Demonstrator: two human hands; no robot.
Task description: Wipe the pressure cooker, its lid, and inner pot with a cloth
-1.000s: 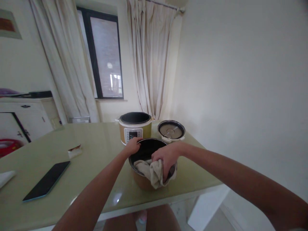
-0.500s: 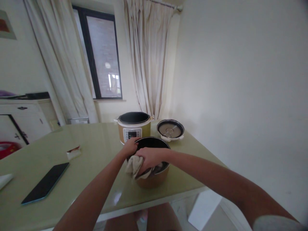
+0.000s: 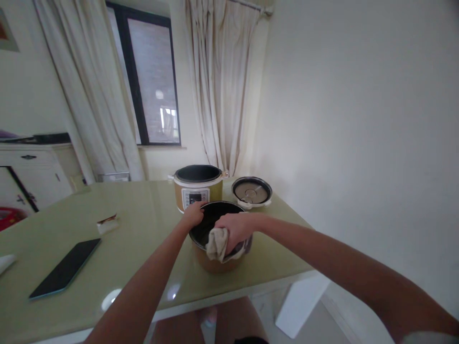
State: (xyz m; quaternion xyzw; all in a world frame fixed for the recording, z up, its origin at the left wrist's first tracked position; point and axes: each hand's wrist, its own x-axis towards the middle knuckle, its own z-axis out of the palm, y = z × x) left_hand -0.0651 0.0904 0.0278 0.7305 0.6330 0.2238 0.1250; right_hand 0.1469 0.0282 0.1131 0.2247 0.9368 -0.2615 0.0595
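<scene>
A round inner pot (image 3: 211,260), dark inside and tan outside, stands on the table near its front edge. My left hand (image 3: 194,213) grips the pot's rim at the left, its fingers over the edge. My right hand (image 3: 238,231) is closed on a beige cloth (image 3: 217,244), which lies over the front rim and partly inside the pot. Some of the cloth is hidden under the fingers. Just behind the pot sits the pressure cooker body (image 3: 199,188), white and gold with a control panel. To its right lies the round cooker lid (image 3: 252,191), its inner side up.
A dark tablet or phone (image 3: 66,267) lies on the left of the green table (image 3: 143,229), near a small white packet (image 3: 107,223). A white object (image 3: 6,262) is at the left edge. A wall (image 3: 358,119) borders the right side.
My right hand has moved the cloth rightward along the pot's front rim. My left hand still holds the rim at the left. The view has shifted slightly.
</scene>
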